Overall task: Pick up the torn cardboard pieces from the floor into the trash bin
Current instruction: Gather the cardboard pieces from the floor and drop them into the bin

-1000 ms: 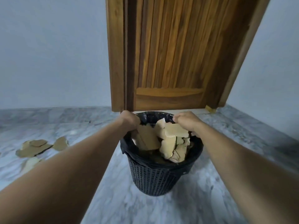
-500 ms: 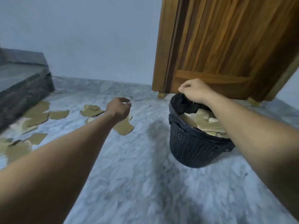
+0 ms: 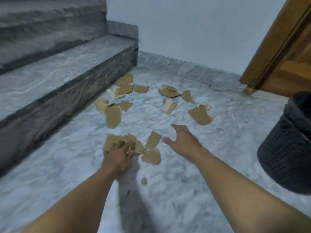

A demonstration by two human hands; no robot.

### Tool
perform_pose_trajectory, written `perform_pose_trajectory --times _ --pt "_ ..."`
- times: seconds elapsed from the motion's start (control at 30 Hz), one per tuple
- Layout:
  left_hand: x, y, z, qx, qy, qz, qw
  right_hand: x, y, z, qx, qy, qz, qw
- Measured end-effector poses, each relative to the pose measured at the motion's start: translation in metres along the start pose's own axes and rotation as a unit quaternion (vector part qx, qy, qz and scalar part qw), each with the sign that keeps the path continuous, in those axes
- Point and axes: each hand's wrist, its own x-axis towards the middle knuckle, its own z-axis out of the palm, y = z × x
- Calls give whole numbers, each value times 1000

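Brown torn cardboard pieces (image 3: pixel 113 117) lay scattered on the grey marble floor (image 3: pixel 227 132), well apart from the black mesh trash bin (image 3: pixel 286 148). Our left hand (image 3: pixel 120 154) rested on the nearest cluster (image 3: pixel 111 140); we could not tell its grip. Our right hand (image 3: pixel 182 140) hovered spread, empty. Advice: rake neighbours together, lift once.

Open floor (image 3: pixel 235 140) lies between the step (image 3: pixel 67 68) and trash bin (image 3: pixel 289 157).
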Motion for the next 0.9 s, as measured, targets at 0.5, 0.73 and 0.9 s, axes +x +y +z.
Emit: perform_pose_trajectory --times 0.5,0.73,0.9 --pt "63 -72 -1 50 208 -2 977 17 -54 172 -157 46 -86 983" --pt "124 -79 -11 17 241 -23 970 99 -70 160 -192 71 -105 973" --pt "169 -95 -29 73 137 0 988 145 -79 147 -241 104 -111 959"
